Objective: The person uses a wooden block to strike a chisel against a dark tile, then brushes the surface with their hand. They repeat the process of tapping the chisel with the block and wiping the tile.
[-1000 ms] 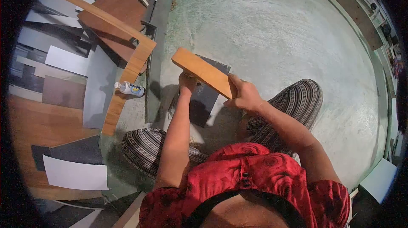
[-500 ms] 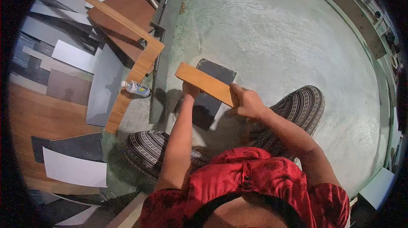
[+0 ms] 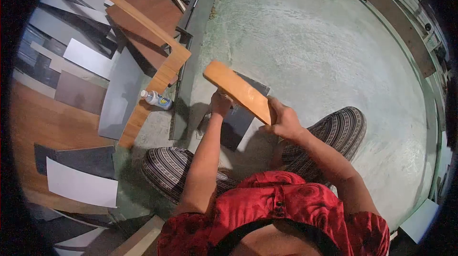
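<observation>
An orange-brown wooden board (image 3: 241, 91) is held at a slant in front of me, its broad face turned up. My right hand (image 3: 287, 121) is closed round its lower right end, with the thumb along the edge. My left hand (image 3: 221, 103) is curled at the board's near edge, towards the far left end; the board hides part of its fingers. Below the board, a dark grey panel (image 3: 234, 129) lies on the floor between my legs, partly covered by the board and my left hand.
At left, a white bottle (image 3: 156, 99) lies on an L-shaped wooden strip (image 3: 158, 78). Several panels and offcuts surround it, including a brown board (image 3: 148, 22) and a white sheet (image 3: 81, 183). Concrete floor (image 3: 305, 41) stretches ahead; a long plank (image 3: 396, 25) runs along the right side.
The wooden board has tilted, so more of its broad face shows and its slope is steeper. Both hands have moved with it. The whole view has shifted slightly.
</observation>
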`<state>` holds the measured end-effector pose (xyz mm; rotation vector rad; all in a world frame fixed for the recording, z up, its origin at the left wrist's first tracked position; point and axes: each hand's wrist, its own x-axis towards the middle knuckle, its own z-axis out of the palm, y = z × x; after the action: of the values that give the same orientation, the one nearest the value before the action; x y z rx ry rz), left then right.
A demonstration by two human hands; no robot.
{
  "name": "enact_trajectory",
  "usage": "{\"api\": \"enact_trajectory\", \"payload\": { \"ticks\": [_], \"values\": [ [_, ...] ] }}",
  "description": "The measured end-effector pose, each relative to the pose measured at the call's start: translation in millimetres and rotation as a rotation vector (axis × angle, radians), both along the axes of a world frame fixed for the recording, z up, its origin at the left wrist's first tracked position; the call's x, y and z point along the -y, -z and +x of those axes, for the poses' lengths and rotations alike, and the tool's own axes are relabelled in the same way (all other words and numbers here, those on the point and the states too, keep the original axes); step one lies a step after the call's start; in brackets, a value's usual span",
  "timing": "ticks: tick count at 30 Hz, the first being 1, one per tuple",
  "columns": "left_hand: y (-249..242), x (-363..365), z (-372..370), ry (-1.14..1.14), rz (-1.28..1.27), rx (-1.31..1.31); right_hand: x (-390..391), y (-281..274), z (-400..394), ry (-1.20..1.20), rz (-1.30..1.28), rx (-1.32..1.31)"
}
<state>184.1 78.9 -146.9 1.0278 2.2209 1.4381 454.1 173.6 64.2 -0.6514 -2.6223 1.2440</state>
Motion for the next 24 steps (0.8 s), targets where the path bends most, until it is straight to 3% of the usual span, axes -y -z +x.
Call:
{"api": "enact_trajectory", "payload": {
  "ticks": [1,3,4,5,6,7,11,14,16,17,19,23,24],
  "values": [
    [-14,2,5,-0.003,-0.001,0.002,2,2,0,0.029,-0.006,-0.184],
    [-30,5,10,0.156,-0.290,-0.616,3,4,0,0.040,0.015,-0.218],
    [-30,3,10,0.158,-0.290,-0.620,3,4,-1,0.053,0.038,-0.254],
    [-31,1,11,0.130,-0.280,-0.720,1,6,-2,0.056,0.039,-0.258],
    [-31,-2,11,0.100,-0.269,-0.820,-1,10,-4,0.016,0.047,-0.040],
    [-37,-3,15,0.125,-0.334,-0.219,-4,12,-4,-0.024,0.056,0.178],
    [2,0,3,0.030,-0.125,-0.297,-8,11,0,-0.055,0.021,0.178],
    [-10,-1,10,-0.003,-0.070,-0.159,-6,15,4,-0.024,0.061,0.115],
    [-19,-5,14,0.037,-0.249,-0.467,-5,12,5,-0.011,0.061,0.090],
    [-23,-4,15,0.037,-0.249,-0.466,-5,9,5,-0.011,0.061,0.090],
    [-19,-1,14,0.027,-0.176,-0.290,-2,-3,5,-0.016,0.015,0.048],
    [7,-4,5,0.055,-0.126,-0.366,-3,2,2,-0.005,0.013,0.065],
    [4,-8,9,0.066,0.098,-0.024,-4,8,0,-0.004,0.061,0.077]
  ]
}}
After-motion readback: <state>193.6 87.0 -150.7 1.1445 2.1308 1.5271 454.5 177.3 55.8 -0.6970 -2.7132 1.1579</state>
